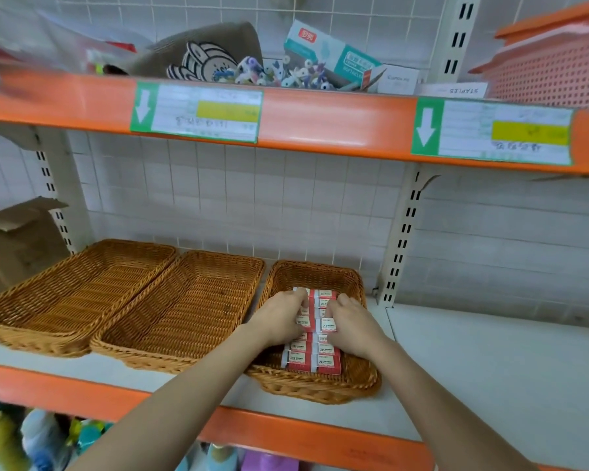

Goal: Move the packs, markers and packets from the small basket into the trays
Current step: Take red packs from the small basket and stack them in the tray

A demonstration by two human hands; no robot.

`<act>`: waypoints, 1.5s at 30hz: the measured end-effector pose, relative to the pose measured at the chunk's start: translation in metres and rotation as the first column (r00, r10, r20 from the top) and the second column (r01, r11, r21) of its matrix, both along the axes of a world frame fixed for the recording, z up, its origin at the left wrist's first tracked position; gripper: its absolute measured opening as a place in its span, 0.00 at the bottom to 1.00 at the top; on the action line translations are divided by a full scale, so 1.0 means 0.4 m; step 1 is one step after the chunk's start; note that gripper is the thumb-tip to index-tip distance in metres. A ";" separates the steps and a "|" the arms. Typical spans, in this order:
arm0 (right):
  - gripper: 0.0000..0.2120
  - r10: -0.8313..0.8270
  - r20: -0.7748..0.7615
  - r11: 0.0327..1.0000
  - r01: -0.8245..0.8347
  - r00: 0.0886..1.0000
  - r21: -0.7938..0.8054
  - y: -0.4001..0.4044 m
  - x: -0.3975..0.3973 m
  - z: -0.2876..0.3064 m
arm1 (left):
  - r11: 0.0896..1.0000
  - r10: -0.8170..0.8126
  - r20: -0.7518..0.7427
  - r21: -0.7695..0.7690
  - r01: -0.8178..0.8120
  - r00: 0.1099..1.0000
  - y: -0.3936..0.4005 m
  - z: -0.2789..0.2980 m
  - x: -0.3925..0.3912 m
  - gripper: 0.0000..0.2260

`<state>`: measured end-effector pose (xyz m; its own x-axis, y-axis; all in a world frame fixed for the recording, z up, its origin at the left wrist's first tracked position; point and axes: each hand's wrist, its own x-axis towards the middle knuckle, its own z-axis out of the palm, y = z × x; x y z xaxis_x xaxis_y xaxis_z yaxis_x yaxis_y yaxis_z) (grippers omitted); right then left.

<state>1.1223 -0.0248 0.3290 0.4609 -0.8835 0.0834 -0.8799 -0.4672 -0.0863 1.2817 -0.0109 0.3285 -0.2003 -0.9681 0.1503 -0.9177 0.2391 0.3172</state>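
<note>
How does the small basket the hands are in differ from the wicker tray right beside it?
The small basket holds rows of red-and-white packs; the middle tray shows only bare weave. The basket looks shorter and deeper-walled, the tray longer and shallower. Both hands reach into the basket, none into the tray. Both are brown wicker on one shelf.

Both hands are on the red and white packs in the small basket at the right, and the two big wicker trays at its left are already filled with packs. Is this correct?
Not quite. The head view shows both wicker trays holding nothing yet. The rest stands: the left hand and right hand are on the red and white packs in the small basket at the right.
</note>
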 end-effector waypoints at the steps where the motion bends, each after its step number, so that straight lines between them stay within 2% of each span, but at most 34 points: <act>1: 0.23 -0.001 -0.001 1.000 0.001 1.000 0.000 -0.001 0.000 0.000 | 1.000 0.004 -0.001 0.004 -0.004 1.000 -0.004 0.000 -0.001 0.16; 6: 0.19 -0.003 0.006 1.000 0.003 1.000 -0.031 -0.004 0.001 -0.007 | 0.999 0.033 -0.002 -0.034 -0.033 0.999 -0.012 -0.014 -0.003 0.16; 10: 0.15 0.007 0.025 0.999 -0.006 1.000 -0.035 -0.005 0.000 -0.006 | 0.997 0.026 -0.003 -0.070 -0.026 1.000 -0.011 -0.025 -0.002 0.10; 19: 0.02 0.026 -0.025 0.998 -0.027 0.999 -0.048 -0.012 0.003 -0.010 | 0.986 -0.028 0.141 -0.157 0.050 0.990 -0.015 -0.034 -0.003 0.10; 24: 0.07 0.047 -0.061 0.996 -0.051 0.997 -0.076 0.000 0.008 -0.003 | 0.985 -0.080 0.174 -0.135 0.104 0.981 -0.001 -0.024 -0.007 0.12; 29: 0.12 0.028 -0.070 0.999 -0.025 0.997 0.032 0.018 -0.002 0.007 | 0.984 -0.152 0.245 -0.049 0.169 0.958 0.037 0.009 -0.015 0.10; 33: 0.18 0.037 -0.117 0.999 -0.036 0.992 0.005 0.059 -0.027 0.029 | 0.985 -0.139 0.235 0.132 0.110 0.962 0.051 0.036 -0.025 0.11; 36: 0.26 0.009 -0.142 0.999 -0.002 0.990 0.048 0.087 -0.052 0.039 | 0.954 -0.110 0.250 0.298 0.031 0.962 0.070 0.034 -0.037 0.22; 38: 0.30 -0.015 -0.142 0.993 0.031 0.990 0.117 0.114 -0.073 0.052 | 0.950 -0.068 0.293 0.311 -0.028 0.954 0.096 0.035 -0.048 0.27; 41: 0.33 -0.033 -0.137 0.985 0.056 0.990 0.166 0.177 -0.117 0.069 | 0.948 -0.022 0.361 0.304 -0.095 0.932 0.148 0.054 -0.082 0.29; 45: 0.34 -0.026 -0.141 0.978 0.054 0.990 0.201 0.258 -0.187 0.077 | 0.950 0.042 0.338 0.277 -0.142 0.940 0.220 0.070 -0.161 0.30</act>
